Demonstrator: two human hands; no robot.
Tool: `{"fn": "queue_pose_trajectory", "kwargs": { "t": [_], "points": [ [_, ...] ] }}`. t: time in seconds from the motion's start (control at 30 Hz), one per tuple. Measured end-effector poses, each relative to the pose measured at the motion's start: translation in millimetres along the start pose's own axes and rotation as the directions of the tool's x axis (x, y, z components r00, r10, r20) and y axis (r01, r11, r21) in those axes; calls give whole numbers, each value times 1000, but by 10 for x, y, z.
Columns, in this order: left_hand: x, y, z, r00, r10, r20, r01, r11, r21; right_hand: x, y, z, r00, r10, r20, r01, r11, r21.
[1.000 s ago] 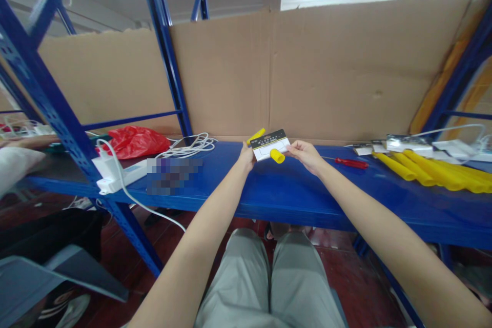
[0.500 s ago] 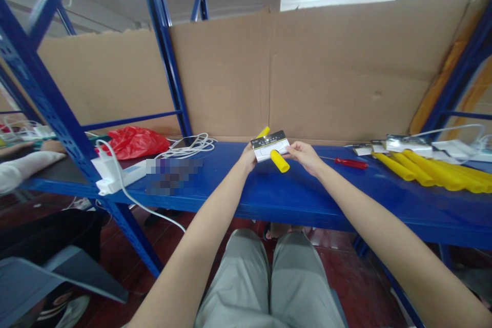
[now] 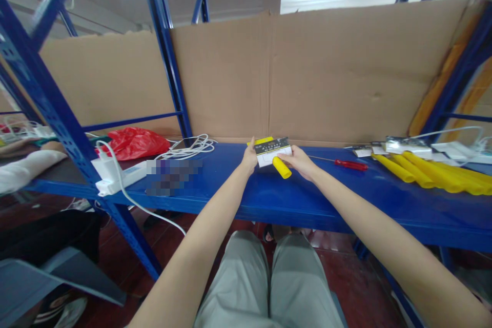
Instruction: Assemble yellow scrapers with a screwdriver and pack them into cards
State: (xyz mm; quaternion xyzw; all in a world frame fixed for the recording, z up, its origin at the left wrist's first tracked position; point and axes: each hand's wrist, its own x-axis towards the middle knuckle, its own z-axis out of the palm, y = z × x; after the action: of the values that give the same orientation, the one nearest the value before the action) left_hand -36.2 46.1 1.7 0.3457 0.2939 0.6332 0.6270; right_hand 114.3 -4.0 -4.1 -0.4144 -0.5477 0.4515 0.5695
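Observation:
A black-and-white printed card [image 3: 265,159] is held above the blue shelf between my two hands. My left hand [image 3: 250,156] is closed on its left edge, thumb uppermost. My right hand [image 3: 302,162] grips the right side, with fingertips on the front, close to a yellow tube [image 3: 282,168]. That tube sticks out below the card towards me. More yellow shows behind the card's top edge; whether it is the same tube I cannot tell. To the right of my right hand lies a screwdriver with a red handle [image 3: 350,164].
Several yellow tubes [image 3: 423,168] lie at the right beside packaged items [image 3: 408,144]. On the left are a white power strip [image 3: 125,177], coiled white cable [image 3: 192,147] and a red plastic bag [image 3: 136,142]. Cardboard [image 3: 326,77] backs the shelf [image 3: 284,205]. Another person's arm [image 3: 34,161] shows far left.
The card has tilted and shifted slightly down and right. My right-hand fingers have moved onto its front near the tube. The yellow behind the card now lies flatter along its top edge.

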Motion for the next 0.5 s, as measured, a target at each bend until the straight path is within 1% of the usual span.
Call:
{"fn": "queue_pose_trajectory", "kwargs": {
  "t": [0.07, 0.17, 0.27, 0.37, 0.5],
  "points": [
    [-37, 20, 34, 999, -29, 35, 29, 1000, -5, -14, 2, 23, 1000, -10, -3, 10, 1000, 0],
    [-89, 54, 100, 988, -126, 94, 127, 992, -11, -30, 4, 52, 1000, -10, -9, 10, 1000, -1],
    [-124, 70, 147, 975, -189, 118, 188, 982, 15, -39, 1, 67, 1000, -5, -21, 5, 1000, 7],
    [-150, 69, 169, 974, -202, 107, 200, 979, 30, -45, -11, 75, 999, 16, -45, -16, 1000, 9],
    [-188, 71, 195, 980, -179, 83, 177, 984, 29, -55, -27, 86, 997, 35, -70, -34, 999, 18]
  ]
}}
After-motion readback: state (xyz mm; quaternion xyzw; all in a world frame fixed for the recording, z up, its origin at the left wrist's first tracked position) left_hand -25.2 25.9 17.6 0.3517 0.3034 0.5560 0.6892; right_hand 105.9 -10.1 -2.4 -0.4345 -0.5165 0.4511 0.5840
